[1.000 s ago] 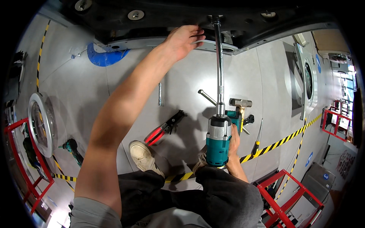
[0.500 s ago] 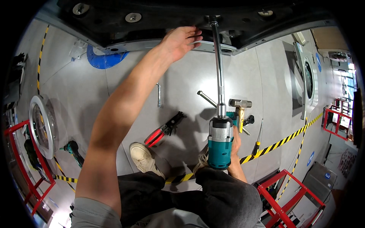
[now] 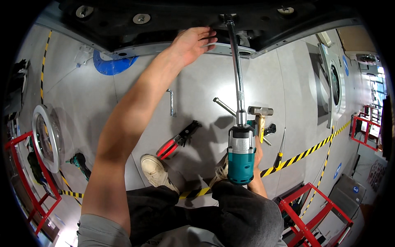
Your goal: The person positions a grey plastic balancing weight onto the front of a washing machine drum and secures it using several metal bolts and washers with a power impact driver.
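My right hand [image 3: 256,164] is wrapped round a teal impact wrench [image 3: 240,162], its fingers mostly hidden behind the tool's body. A long chrome extension bar [image 3: 236,66] runs from the wrench up to a bolt fitting on the dark machine body [image 3: 185,16] above. There its tip meets the fitting, though the exact seating is too small to tell. My left hand [image 3: 191,43] is stretched out with fingers apart, beside the machine's lower edge and left of the bar. It holds nothing that I can see.
On the grey floor lie red-handled snips [image 3: 175,144], a hammer [image 3: 261,119], a screwdriver [image 3: 279,154], a socket handle [image 3: 171,103] and a teal drill [image 3: 80,164]. Round door rings [image 3: 45,138] stand at left. Red frames [image 3: 306,210] and striped tape [image 3: 304,158] are at right.
The wrench and my right hand have shifted very slightly right. My left hand stays nearly where it was, with its fingers still extended.
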The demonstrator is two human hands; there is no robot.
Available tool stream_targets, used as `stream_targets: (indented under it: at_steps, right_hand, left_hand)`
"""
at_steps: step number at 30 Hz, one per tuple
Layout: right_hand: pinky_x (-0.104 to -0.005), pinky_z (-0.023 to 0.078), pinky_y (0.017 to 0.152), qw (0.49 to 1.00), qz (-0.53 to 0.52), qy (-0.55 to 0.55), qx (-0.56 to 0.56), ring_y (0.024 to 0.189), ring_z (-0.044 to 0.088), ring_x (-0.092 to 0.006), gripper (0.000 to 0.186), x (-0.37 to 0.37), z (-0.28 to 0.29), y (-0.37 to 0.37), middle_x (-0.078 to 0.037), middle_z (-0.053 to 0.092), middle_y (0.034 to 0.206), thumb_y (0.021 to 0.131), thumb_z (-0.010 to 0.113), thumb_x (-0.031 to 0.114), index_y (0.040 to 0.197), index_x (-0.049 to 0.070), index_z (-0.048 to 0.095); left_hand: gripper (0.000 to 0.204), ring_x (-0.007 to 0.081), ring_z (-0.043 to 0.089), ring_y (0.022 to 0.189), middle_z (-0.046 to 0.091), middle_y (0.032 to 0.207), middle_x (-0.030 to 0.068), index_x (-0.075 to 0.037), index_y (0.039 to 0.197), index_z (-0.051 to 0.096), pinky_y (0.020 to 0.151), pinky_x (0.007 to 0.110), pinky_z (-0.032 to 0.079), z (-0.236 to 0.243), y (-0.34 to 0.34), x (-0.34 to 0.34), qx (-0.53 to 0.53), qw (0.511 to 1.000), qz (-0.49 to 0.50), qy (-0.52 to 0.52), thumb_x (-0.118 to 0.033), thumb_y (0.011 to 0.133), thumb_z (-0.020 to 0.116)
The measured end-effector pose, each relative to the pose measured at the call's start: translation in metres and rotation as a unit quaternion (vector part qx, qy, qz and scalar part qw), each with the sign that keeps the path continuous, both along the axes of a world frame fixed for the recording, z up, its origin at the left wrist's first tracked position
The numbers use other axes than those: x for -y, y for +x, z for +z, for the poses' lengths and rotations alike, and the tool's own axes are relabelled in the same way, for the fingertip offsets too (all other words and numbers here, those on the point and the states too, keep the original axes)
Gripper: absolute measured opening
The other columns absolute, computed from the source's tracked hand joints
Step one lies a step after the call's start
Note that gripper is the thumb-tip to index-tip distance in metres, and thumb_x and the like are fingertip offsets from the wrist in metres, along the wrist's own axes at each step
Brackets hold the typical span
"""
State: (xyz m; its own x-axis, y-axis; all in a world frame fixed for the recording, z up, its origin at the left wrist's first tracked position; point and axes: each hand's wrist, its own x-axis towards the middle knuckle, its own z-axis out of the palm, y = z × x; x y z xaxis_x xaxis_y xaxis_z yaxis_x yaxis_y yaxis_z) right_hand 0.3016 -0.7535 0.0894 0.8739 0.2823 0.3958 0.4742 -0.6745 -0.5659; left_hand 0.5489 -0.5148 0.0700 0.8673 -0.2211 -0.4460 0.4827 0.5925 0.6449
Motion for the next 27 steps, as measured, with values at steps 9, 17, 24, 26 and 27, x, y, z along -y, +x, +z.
stream_targets:
  at_steps: [9, 17, 24, 26, 27]
  right_hand:
    - [-0.0345, 0.050, 0.060, 0.997, -0.049, -0.015, -0.054, 0.071, 0.061, -0.0265, 0.024, 0.004, -0.007, -0.010, -0.012, 0.060, 0.084, 0.075, 0.067, 0.013, 0.094, -0.001, 0.063]
    - [-0.0341, 0.051, 0.063, 0.998, -0.040, -0.018, -0.038, 0.074, 0.061, -0.0274, 0.019, 0.002, -0.001, -0.006, -0.014, 0.061, 0.086, 0.075, 0.066, 0.011, 0.090, 0.000, 0.064]
    - [-0.0322, 0.052, 0.063, 0.998, -0.031, 0.037, -0.044, 0.074, 0.064, -0.0270, 0.054, -0.004, -0.004, -0.004, -0.018, 0.063, 0.093, 0.071, 0.072, 0.007, 0.119, -0.007, 0.053]
    - [-0.0313, 0.052, 0.062, 0.996, -0.044, 0.045, -0.057, 0.074, 0.063, -0.0258, 0.050, -0.008, -0.009, -0.007, -0.016, 0.062, 0.091, 0.071, 0.072, 0.006, 0.117, -0.005, 0.056]
    - [-0.0308, 0.052, 0.062, 0.995, -0.053, 0.048, -0.063, 0.073, 0.062, -0.0249, 0.046, -0.008, -0.013, -0.008, -0.014, 0.061, 0.089, 0.072, 0.071, 0.005, 0.115, -0.003, 0.057]
  left_hand:
    - [0.027, 0.0243, 0.057, 0.104, 0.057, 0.117, 0.0137, 0.003, 0.114, 0.054, 0.091, 0.038, 0.048, 0.003, -0.002, 0.001, 0.001, 1.000, 0.001, 0.014, -0.017, 0.096, 0.049]
    - [0.029, 0.0253, 0.056, 0.106, 0.056, 0.120, 0.0138, 0.003, 0.117, 0.053, 0.093, 0.038, 0.048, 0.004, -0.006, -0.002, 0.004, 1.000, 0.001, 0.019, -0.017, 0.097, 0.047]
    - [0.031, 0.0251, 0.057, 0.106, 0.057, 0.120, 0.0137, 0.001, 0.119, 0.053, 0.094, 0.037, 0.047, 0.011, -0.011, 0.007, 0.007, 1.000, -0.021, 0.018, -0.021, 0.098, 0.045]
    - [0.033, 0.0250, 0.057, 0.106, 0.058, 0.118, 0.0138, 0.000, 0.121, 0.053, 0.094, 0.036, 0.046, 0.016, -0.013, 0.017, 0.016, 0.999, -0.040, 0.014, -0.024, 0.099, 0.044]
    - [0.035, 0.0247, 0.058, 0.105, 0.059, 0.117, 0.0140, 0.000, 0.121, 0.053, 0.093, 0.035, 0.047, 0.021, -0.014, 0.023, 0.027, 0.998, -0.057, 0.006, -0.026, 0.099, 0.044]
